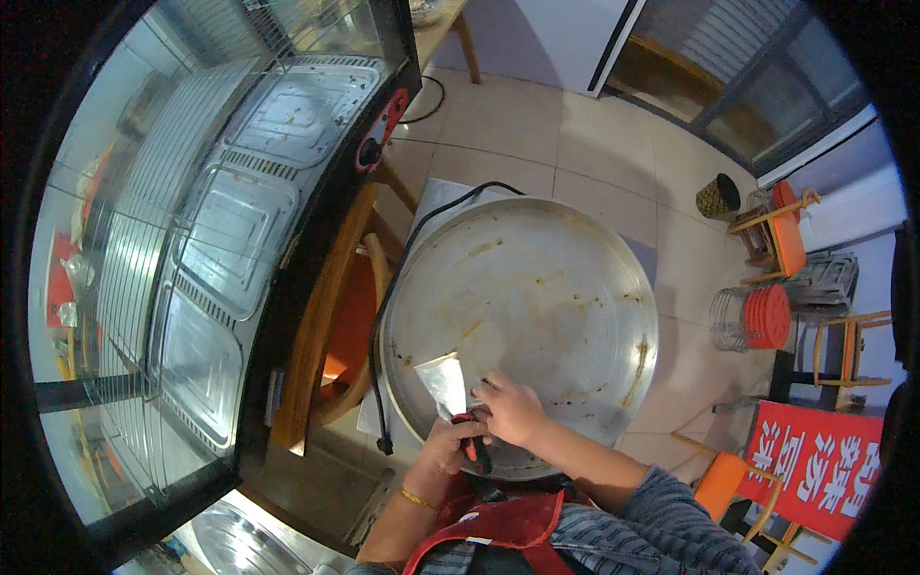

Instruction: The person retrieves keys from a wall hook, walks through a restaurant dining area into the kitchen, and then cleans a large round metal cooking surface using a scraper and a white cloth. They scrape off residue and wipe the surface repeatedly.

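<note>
A scraper with a wide metal blade [443,382] and a red and black handle is held over the near left part of a large round metal pan [517,287]. Around the handle my left hand [444,447] is closed, a yellow band on its wrist. My right hand [512,411] touches the scraper where the blade meets the handle, its fingers bent; whether it grips the tool cannot be told. Brown residue marks the pan's bottom and inner wall. A black power cord [392,287] runs along the pan's left side, its plug hanging near the front.
A glass display warmer [287,287] with metal trays stands at the left on a wooden table [327,323]. An orange chair [352,316] is tucked beside it. To the right are red stools [767,317], orange chairs [721,485], a waste bin [717,196] and a red sign with writing [812,467].
</note>
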`<act>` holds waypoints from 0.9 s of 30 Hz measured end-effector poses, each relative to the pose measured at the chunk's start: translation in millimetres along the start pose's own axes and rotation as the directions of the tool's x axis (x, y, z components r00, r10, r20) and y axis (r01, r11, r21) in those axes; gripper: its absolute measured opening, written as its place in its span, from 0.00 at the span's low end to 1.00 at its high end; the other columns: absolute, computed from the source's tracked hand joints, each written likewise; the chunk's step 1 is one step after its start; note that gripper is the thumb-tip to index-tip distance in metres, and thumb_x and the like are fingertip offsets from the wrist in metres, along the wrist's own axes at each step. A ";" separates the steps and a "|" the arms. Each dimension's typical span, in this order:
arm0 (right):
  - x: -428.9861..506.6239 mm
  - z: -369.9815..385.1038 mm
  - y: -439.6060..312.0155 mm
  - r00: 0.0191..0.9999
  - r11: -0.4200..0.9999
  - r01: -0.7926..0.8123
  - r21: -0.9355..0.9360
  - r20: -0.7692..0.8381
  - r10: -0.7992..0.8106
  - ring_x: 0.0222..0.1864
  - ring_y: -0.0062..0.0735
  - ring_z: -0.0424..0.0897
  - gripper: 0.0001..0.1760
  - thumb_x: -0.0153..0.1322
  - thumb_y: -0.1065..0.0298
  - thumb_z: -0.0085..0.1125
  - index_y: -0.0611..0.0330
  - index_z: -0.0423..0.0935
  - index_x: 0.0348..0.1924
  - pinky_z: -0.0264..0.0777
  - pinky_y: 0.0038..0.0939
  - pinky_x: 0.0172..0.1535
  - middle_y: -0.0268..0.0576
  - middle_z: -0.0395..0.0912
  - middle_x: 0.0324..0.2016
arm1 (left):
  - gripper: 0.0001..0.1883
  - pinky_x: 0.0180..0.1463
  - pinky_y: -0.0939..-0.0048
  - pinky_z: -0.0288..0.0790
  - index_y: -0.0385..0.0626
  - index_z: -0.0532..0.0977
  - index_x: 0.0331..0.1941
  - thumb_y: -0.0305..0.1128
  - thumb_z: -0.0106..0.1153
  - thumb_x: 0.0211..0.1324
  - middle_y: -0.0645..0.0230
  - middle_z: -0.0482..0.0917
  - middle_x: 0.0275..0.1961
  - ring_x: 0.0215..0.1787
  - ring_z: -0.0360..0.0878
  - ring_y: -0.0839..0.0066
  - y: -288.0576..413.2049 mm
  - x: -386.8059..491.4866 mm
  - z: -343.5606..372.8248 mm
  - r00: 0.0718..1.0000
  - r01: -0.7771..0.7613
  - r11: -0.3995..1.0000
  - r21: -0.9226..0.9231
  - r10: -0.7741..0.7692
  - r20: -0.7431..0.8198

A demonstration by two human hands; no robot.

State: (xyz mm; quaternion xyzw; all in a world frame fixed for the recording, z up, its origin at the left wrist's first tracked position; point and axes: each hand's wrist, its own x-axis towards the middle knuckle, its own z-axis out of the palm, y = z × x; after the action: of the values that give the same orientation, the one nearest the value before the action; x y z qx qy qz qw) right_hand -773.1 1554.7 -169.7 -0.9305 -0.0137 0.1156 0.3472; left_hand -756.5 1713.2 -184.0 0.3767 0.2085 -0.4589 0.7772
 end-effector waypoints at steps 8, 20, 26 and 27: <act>15.4 -0.8 15.7 0.993 0.995 -0.072 0.068 0.098 0.065 0.39 0.51 0.78 0.18 0.60 0.64 0.61 0.58 0.74 0.42 0.73 0.47 0.40 0.53 0.77 0.37 | 0.24 0.23 0.76 0.69 0.38 0.68 0.49 0.17 0.58 0.43 0.57 0.80 0.39 0.24 0.78 0.73 2.4 -9.8 17.2 0.994 0.009 0.962 0.274 0.021 -0.105; 143.1 -91.2 147.4 0.736 0.907 -0.404 0.116 -0.547 0.398 0.41 0.50 0.78 0.17 0.62 0.67 0.59 0.59 0.78 0.45 0.71 0.43 0.44 0.55 0.79 0.36 | 0.15 0.35 0.72 0.72 0.38 0.72 0.42 0.27 0.63 0.51 0.65 0.80 0.34 0.32 0.78 0.73 55.4 6.7 -56.0 0.515 -0.250 0.476 0.843 0.803 -0.301; 204.3 -77.0 166.8 0.753 0.885 -0.463 -0.049 -0.549 0.364 0.45 0.54 0.75 0.19 0.63 0.70 0.55 0.58 0.74 0.49 0.70 0.46 0.48 0.52 0.73 0.46 | 0.17 0.44 0.68 0.71 0.32 0.72 0.45 0.33 0.59 0.58 0.55 0.79 0.41 0.40 0.78 0.67 57.3 42.7 -74.8 0.323 -0.103 0.353 0.930 0.896 -0.304; 214.3 -71.3 166.5 0.747 0.866 -0.497 -0.058 -0.536 0.393 0.46 0.55 0.75 0.18 0.64 0.70 0.54 0.59 0.74 0.48 0.70 0.47 0.48 0.53 0.72 0.47 | 0.17 0.45 0.67 0.71 0.32 0.71 0.46 0.33 0.59 0.58 0.54 0.79 0.42 0.41 0.78 0.66 55.0 47.2 -77.1 0.348 -0.079 0.348 0.934 0.888 -0.301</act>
State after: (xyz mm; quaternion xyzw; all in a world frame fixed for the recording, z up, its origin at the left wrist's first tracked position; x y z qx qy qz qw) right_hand -557.8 1405.2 -269.7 -0.9328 0.2899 -0.0555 0.2066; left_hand -683.8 1763.1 -242.4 0.8879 0.1537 0.0337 0.4322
